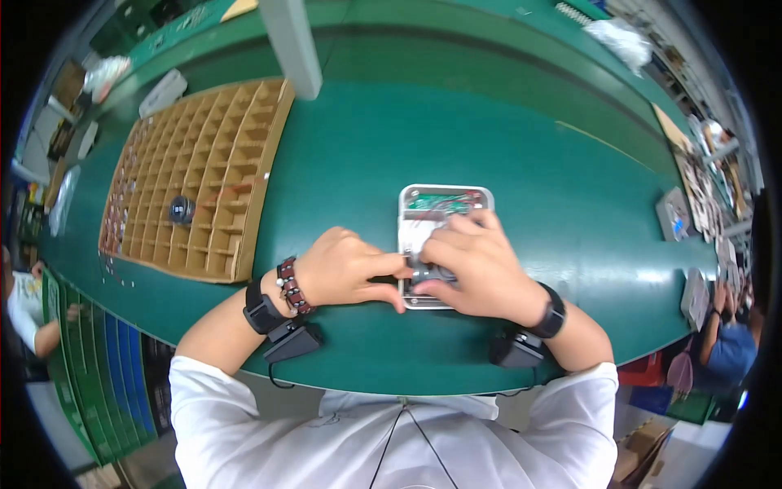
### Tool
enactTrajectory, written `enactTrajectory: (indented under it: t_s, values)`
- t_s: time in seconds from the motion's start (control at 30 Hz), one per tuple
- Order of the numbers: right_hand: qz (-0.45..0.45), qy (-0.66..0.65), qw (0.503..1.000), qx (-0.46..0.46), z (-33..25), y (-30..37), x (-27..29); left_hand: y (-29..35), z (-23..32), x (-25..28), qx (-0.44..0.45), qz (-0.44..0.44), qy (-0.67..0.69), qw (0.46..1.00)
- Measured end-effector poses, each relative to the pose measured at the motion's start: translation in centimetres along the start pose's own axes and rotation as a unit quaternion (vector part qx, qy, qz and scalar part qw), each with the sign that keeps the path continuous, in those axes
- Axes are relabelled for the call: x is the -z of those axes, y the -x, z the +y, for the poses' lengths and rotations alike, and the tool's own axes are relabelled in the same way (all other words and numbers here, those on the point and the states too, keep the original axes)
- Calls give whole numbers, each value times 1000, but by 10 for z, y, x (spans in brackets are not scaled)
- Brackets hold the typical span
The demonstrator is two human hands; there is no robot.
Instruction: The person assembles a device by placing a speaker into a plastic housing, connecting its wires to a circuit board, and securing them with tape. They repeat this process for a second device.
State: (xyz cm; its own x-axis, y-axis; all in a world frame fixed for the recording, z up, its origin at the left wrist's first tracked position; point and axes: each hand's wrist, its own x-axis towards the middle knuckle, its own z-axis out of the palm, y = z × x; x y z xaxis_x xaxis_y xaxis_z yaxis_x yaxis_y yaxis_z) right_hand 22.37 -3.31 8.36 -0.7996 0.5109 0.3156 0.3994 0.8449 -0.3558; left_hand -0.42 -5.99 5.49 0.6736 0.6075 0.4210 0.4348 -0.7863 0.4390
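Note:
A light-grey, open rectangular housing (402, 220) lies on the green bench in front of me. Inside its far end sits a green circuit board (429, 200) with red and dark wires. My left hand (346, 267) grips the housing's left wall, thumb and index finger at its edge and the other fingers curled. Over the housing's right half, my right hand (481, 265) bends its fingers down into it. Its thumb and fingers close on a dark grey part (421, 274) in the near half, whose kind is unclear. The right palm hides much of the inside.
On the left stands a cardboard divider tray (259, 208) with many cells; a round black part (182, 209) sits in it. A grey post (293, 49) rises behind. Grey housings (674, 213) lie at the far right. Other people sit at both sides.

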Motion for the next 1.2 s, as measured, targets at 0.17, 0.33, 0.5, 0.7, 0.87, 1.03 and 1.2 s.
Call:
enactTrajectory:
  t_s: [0.17,0.33,0.5,0.7,0.87,1.03,1.2]
  values:
    - [47,11,999,-16,-8,16,-8,5,7,-2,-15,4,-42,999]
    - [6,34,999,-33,-34,50,-3,-1,38,-5,-55,-64,-19,996]
    - [45,13,998,-37,-49,78,30,-24,59,0,-117,-59,-24,991]
    - [91,33,991,-96,-20,76,57,-51,45,-21,48,88,57,993]
    - [49,57,994,-85,-6,73,54,-52,38,-38,29,98,100,990]
    - [133,64,989,-1,-8,72,38,-49,45,-40,23,107,125,986]
    - [168,-66,982,48,-7,70,16,-43,42,-36,1,119,130,984]
